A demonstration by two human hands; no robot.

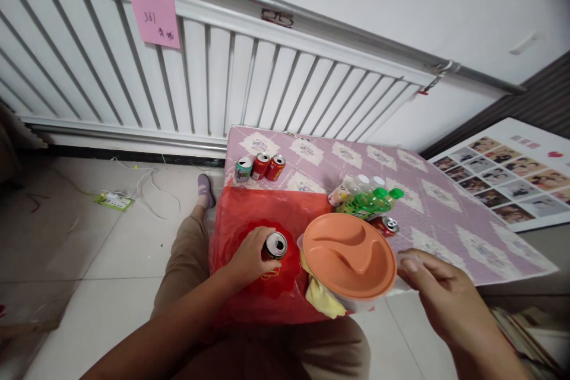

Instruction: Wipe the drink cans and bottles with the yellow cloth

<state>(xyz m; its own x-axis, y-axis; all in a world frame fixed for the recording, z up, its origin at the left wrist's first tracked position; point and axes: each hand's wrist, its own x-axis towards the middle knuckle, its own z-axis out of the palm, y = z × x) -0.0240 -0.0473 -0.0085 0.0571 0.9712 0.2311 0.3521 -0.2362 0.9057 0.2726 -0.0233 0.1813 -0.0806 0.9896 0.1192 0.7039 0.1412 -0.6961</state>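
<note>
We are gripping a dark can (275,246) with our left hand (250,256), thumb and fingers clamping its sides. The can is showing its top over the red sheet (243,208); we cannot tell whether its base is touching. At the can's three o'clock, a tub (358,307) is sitting under an orange lid (350,255), and a yellow cloth (324,298) is hanging at its seven o'clock. Our right hand (439,288) is hovering at the tub's three o'clock; we cannot tell whether its fingers are pinching anything. Three cans (260,170) are standing near the held can's twelve o'clock. Bottles (363,205) are clustering near the tub's one o'clock, with a red can (382,225) just beside them.
</note>
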